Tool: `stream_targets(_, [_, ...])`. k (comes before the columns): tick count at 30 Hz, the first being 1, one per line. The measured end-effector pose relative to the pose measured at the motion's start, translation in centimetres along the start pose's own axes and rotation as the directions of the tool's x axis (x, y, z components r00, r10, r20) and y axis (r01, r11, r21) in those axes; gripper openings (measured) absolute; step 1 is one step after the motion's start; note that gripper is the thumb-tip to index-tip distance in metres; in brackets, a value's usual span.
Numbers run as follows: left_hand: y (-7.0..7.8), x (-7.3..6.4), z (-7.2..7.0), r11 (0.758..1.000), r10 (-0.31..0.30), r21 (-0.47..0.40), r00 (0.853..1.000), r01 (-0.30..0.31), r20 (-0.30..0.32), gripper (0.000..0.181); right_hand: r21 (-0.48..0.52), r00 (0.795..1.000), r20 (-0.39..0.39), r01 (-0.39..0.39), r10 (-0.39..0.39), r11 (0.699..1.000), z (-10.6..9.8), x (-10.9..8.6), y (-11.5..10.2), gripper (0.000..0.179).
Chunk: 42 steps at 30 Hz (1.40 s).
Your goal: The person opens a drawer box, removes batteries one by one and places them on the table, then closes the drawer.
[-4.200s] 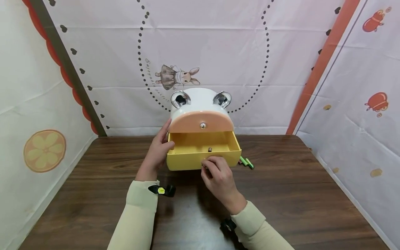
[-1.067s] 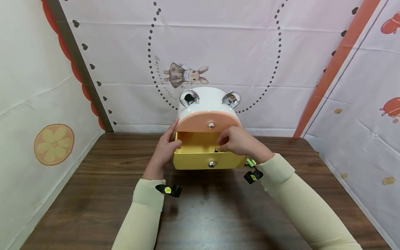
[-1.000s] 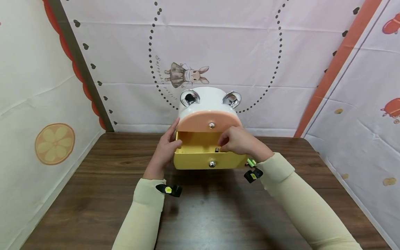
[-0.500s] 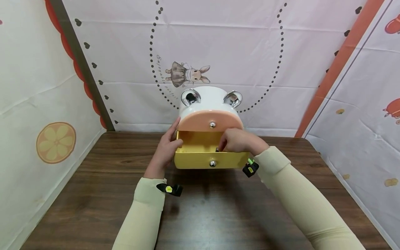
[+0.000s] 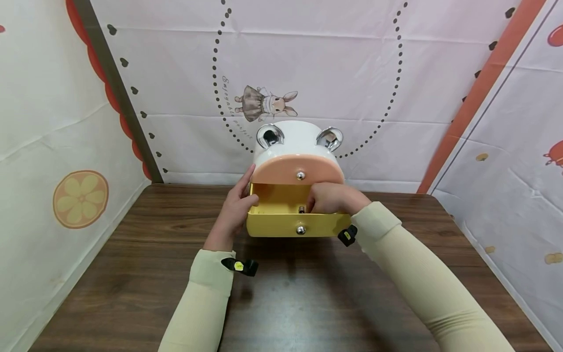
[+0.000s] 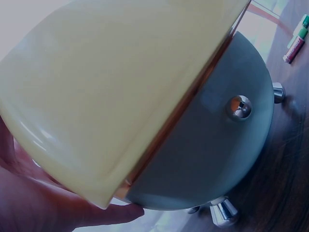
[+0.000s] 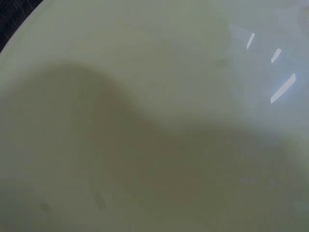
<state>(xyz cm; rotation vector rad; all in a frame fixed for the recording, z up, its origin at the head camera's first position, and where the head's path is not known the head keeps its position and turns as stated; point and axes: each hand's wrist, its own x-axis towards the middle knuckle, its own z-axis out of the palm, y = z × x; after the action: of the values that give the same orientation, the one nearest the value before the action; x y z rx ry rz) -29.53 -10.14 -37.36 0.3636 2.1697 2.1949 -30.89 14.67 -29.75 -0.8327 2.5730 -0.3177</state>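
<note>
A white animal-shaped cabinet (image 5: 288,134) has a peach drawer (image 5: 277,168) above and a pulled-out yellow drawer (image 5: 272,226) below. My left hand (image 5: 230,210) grips the left side, its thumb over the yellow drawer's rim and its index finger along the cabinet. Seen by the left wrist camera, that drawer (image 6: 96,82) fills most of the picture. My right hand (image 5: 330,197) reaches into the yellow drawer; its fingertips are hidden behind the front wall, and what they hold cannot be told. Beside them lies a small dark and silver cylinder (image 5: 301,209).
In the left wrist view, a grey-green drawer (image 6: 207,135) with a silver knob sits next to the yellow one, and silver feet (image 6: 224,212) show at the cabinet's edge. Green and red markers (image 6: 294,46) lie on the brown wooden table (image 5: 281,293). A printed cloth (image 5: 334,73) hangs behind.
My right hand has gone from the yellow drawer's knob into the drawer, then lower inside it. The small cylinder now lies slightly farther left. My left hand keeps its place on the side.
</note>
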Motion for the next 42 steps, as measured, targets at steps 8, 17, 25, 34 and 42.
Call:
stream_targets(8, [0.2, 0.0, 0.0, 1.0, 0.006, 0.005, 1.0, -0.006, -0.005, 0.086, -0.081, 0.999, -0.052, 0.012, -0.016, 0.997, 0.6, 1.3, -0.5, 0.045])
stream_targets(17, [0.2, 0.0, 0.1, 1.0, -0.001, 0.0, 1.0, 0.001, 0.001, 0.085, -0.072, 0.997, -0.072, -0.014, 0.009, 0.997, 0.8, 1.6, -1.0, 0.031])
stream_targets(25, [0.1, 0.0, 0.1, 1.0, -0.005, -0.006, 1.0, 0.005, -0.008, 0.086, -0.067, 0.99, -0.128, 0.052, -0.06, 0.996, 1.4, 2.2, -0.9, 0.009])
stream_targets(34, [0.0, 0.0, 0.1, 1.0, -0.001, 0.002, 1.0, 0.001, -0.007, 0.086, -0.022, 0.972, -0.153, 0.175, -0.176, 0.984, 1.8, 2.6, -0.6, 0.015])
stream_targets(42, [-0.1, 0.1, 0.0, 1.0, 0.003, -0.015, 1.0, -0.003, 0.0, 0.086, -0.056, 0.979, -0.122, 0.154, -0.16, 0.986, 1.6, 2.5, -0.4, 0.016])
